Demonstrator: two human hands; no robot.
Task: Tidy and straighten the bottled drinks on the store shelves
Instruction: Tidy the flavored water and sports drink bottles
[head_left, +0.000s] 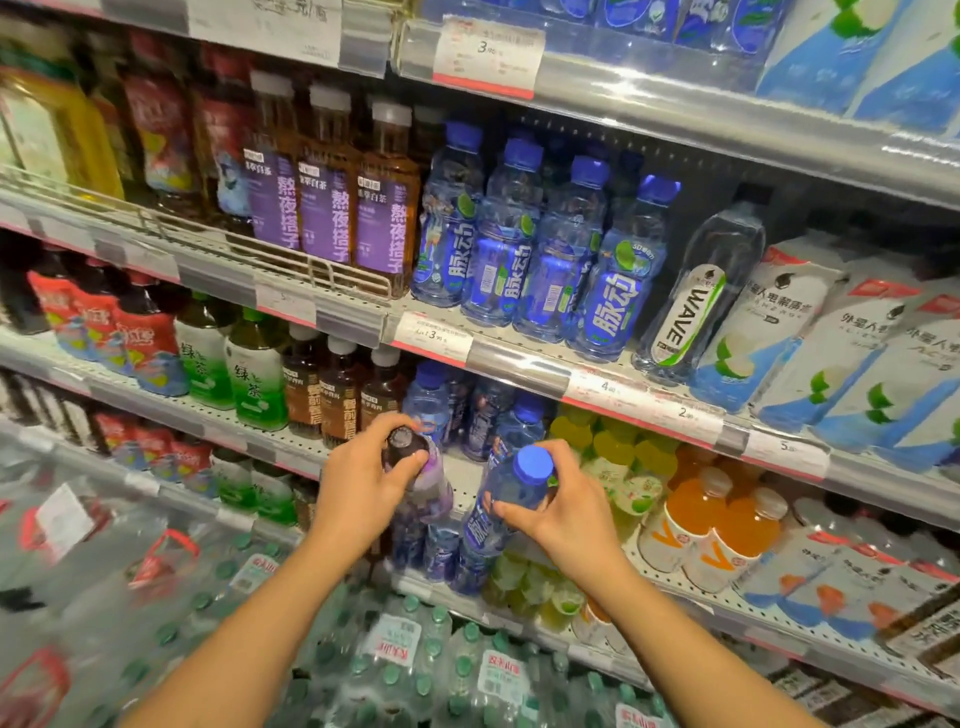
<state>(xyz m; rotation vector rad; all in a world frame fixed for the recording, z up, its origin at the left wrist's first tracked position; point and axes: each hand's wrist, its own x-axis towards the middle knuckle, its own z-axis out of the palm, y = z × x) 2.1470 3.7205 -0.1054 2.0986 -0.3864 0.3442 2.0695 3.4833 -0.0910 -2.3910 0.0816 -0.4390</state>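
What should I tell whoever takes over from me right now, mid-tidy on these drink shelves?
Left hand grips the dark-capped purple bottle near its neck.
Right hand grips the blue-capped bottle below its cap; it tilts.
Both bottles are at the front of the third shelf, beside the yellow-green drinks.
Done: the row of blue bottles above stands upright.
Left: set both held bottles straight; the WAVE bottle leans.

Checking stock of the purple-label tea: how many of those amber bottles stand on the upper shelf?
3 purple-label tea bottles, side by side behind the wire rail: left, middle, right. More may stand hidden behind them.
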